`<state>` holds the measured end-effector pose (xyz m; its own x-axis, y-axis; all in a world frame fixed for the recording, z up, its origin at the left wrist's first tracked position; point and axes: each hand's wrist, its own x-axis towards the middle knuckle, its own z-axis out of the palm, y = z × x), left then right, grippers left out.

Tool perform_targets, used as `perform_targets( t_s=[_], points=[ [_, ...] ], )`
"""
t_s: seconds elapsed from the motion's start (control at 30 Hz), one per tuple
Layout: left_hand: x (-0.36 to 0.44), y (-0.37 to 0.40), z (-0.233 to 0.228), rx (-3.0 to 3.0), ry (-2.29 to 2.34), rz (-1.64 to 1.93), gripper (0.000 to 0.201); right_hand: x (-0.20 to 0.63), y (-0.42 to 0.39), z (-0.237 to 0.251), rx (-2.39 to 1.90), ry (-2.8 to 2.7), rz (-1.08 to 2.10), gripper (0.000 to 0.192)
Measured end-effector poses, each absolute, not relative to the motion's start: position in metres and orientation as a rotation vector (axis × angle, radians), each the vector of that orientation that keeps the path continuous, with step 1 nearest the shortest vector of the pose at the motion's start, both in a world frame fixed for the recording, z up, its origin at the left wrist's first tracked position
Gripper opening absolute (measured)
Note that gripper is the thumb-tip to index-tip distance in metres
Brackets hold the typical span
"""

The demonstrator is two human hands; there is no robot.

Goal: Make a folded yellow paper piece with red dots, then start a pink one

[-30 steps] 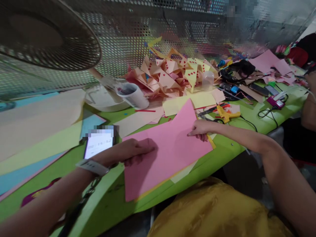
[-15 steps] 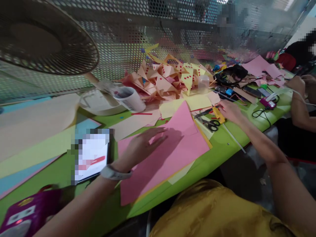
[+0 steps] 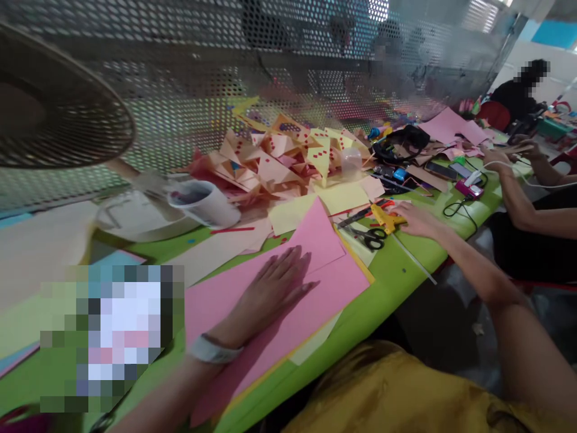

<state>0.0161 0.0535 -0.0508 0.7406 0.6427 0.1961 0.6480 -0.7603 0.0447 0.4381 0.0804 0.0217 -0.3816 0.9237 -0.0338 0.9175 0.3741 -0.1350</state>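
Your left hand [image 3: 274, 285] lies flat on the big pink paper sheet [image 3: 315, 282], fingers spread and pressed down on it, pinching nothing. The sheet lies on the green table [image 3: 396, 270], right in front of you, with a folded-over flap pointing to 12 o'clock. A thin yellow sheet [image 3: 315, 340] peeks out from under it at its 5 o'clock edge.

Your right hand [image 3: 417, 219] reaches out to 2 o'clock from the pink sheet. It rests on the table and touches the yellow plastic glue gun [image 3: 385, 218]. You cannot tell if the fingers close around it or just lie against it.

The black-handled scissors [image 3: 372, 236] lie just beside the glue gun, at its 7 o'clock, between the gun and the pink sheet.

At 12 o'clock from your left hand sits a heap of folded peach and yellow paper shapes with red dots [image 3: 288, 159]. At 10 o'clock stands a white mug [image 3: 205, 204], tipped on its side, near the base of a grey wire fan [image 3: 58, 114].

At 2 o'clock, well apart, another person's hand [image 3: 496, 157] holds a white cable.
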Motion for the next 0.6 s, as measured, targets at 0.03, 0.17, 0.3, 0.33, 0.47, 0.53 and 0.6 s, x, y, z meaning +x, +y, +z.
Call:
perform_targets(
  t_s=[0.03,0.17,0.3,0.33,0.47,0.53,0.6],
  points=[
    [0.016,0.054,-0.051,-2.907,-1.077,-0.315,0.079,0.439,0.079,0.016,-1.708,-2.55,0.185,0.061],
    [0.014,0.054,-0.054,-2.921,-1.077,-0.336,0.078,0.444,0.079,-0.006,-1.582,-2.514,0.029,0.053],
    [0.013,0.055,-0.058,-2.915,-1.085,-0.373,0.079,0.455,0.077,-0.023,-1.455,-2.409,-0.077,0.048],
    [0.013,0.055,-0.058,-2.91,-1.094,-0.385,0.079,0.457,0.075,-0.025,-1.448,-2.366,-0.067,0.045],
    [0.013,0.054,-0.058,-2.904,-1.118,-0.391,0.076,0.471,0.072,-0.022,-1.535,-2.189,-0.037,0.044],
    [0.013,0.054,-0.058,-2.907,-1.113,-0.384,0.076,0.48,0.075,-0.015,-1.616,-2.103,-0.031,0.046],
    [0.013,0.054,-0.058,-2.911,-1.108,-0.387,0.077,0.489,0.079,-0.007,-1.703,-2.037,0.001,0.048]
  ],
)
